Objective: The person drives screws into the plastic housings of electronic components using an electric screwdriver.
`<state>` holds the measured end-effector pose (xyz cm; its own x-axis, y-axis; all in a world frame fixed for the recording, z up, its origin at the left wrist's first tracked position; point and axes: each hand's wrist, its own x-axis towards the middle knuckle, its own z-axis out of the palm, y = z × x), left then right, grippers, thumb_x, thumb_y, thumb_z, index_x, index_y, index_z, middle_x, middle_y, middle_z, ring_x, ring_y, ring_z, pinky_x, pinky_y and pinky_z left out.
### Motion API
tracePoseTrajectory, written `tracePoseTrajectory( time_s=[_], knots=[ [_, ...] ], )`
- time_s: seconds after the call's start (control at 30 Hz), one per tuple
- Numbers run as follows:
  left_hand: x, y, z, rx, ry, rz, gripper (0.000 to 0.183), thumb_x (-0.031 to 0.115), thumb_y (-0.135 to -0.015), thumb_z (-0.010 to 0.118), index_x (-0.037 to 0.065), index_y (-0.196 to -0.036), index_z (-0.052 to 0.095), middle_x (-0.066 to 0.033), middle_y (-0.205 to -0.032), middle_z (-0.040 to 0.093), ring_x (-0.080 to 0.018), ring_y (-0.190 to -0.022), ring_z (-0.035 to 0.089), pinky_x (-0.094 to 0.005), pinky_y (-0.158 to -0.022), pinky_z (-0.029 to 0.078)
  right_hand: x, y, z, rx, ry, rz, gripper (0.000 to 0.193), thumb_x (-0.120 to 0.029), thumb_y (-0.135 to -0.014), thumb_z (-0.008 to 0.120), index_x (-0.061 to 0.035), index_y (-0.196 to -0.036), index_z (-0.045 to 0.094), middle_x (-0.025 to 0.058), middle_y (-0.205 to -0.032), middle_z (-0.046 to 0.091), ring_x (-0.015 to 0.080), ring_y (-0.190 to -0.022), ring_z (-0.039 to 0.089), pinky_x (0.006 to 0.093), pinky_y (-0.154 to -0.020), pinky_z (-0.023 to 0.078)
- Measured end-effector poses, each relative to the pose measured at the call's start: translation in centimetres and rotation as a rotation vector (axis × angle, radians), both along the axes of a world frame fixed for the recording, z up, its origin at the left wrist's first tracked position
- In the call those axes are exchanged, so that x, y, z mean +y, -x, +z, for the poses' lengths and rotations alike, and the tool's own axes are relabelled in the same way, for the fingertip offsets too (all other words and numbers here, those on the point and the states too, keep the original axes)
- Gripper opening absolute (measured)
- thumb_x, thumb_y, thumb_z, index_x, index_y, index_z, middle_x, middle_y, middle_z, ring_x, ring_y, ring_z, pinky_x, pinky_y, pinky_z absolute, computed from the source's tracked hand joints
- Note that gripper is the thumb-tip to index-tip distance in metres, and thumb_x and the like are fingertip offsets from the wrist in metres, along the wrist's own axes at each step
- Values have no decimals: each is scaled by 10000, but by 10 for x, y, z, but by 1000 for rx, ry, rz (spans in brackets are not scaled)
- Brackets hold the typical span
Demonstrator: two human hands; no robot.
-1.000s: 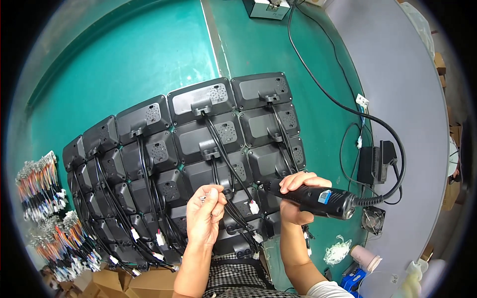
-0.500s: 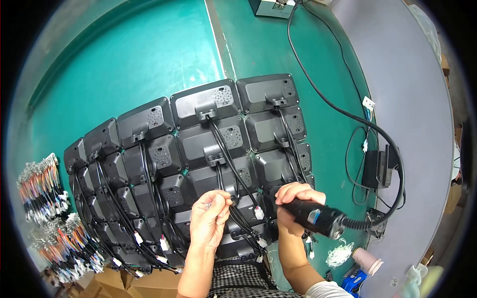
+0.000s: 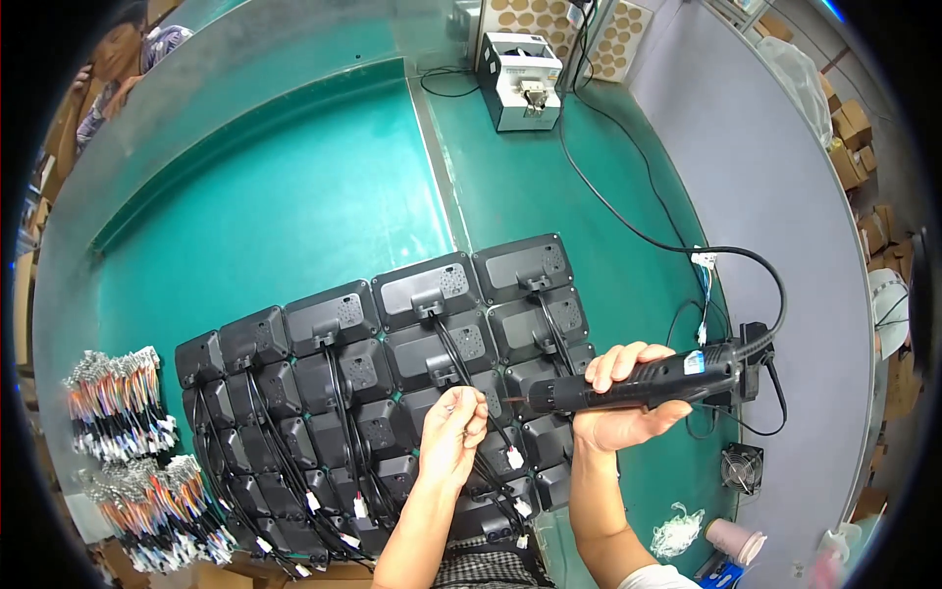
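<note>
My right hand (image 3: 628, 422) grips a black electric screwdriver (image 3: 677, 378) lying almost level. Its thin bit points left toward my left hand (image 3: 454, 432), and a cord leaves its rear end. The fingers of my left hand are pinched together near the bit tip; whatever they hold is hidden. Below both hands, rows of black plastic housings (image 3: 427, 287) lie side by side on the green bench (image 3: 294, 187). Black cables (image 3: 339, 402) run from the housings toward me, ending in white connectors (image 3: 514, 457).
Two piles of coloured wire harnesses (image 3: 116, 402) sit at the left edge. A white boxy machine (image 3: 520, 83) stands at the back. On the right are a grey partition (image 3: 814, 294), a small fan (image 3: 742, 468), a thread spool (image 3: 734, 538) and tangled white strands (image 3: 677, 530). Another person (image 3: 123, 59) is at upper left.
The view has tilted up, showing more of the far bench. The screwdriver has swung from pointing down at the housings to nearly level, its bit now near my left fingers.
</note>
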<state>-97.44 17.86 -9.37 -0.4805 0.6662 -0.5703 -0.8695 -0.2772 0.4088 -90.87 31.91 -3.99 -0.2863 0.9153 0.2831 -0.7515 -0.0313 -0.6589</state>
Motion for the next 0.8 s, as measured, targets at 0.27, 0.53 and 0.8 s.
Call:
tracePoseTrajectory(
  time_s=[0.27,0.53,0.8],
  knots=[
    [21,15,5,-40,-77,-42,167,164,-860,516,-2,-849,517,-46,-698,513,-46,-501,394,-146,-394,280,6,31,15,13,-37,28,630,-627,-726,498,-32,-921,430,68,-704,489,147,-514,471,254,-464,402],
    [26,20,-2,-56,-12,16,165,155,-838,552,-9,-836,537,-55,-665,528,-49,-478,395,-144,-373,271,9,45,6,0,-58,40,629,-632,-732,481,-33,-920,429,62,-703,479,134,-510,468,239,-457,392],
    [23,31,-10,-89,-30,54,174,118,-819,574,-45,-879,570,-71,-694,556,-36,-491,402,-132,-385,274,9,53,-3,33,-71,31,627,-623,-743,474,-30,-948,457,55,-697,474,131,-508,468,237,-464,397]
  ],
)
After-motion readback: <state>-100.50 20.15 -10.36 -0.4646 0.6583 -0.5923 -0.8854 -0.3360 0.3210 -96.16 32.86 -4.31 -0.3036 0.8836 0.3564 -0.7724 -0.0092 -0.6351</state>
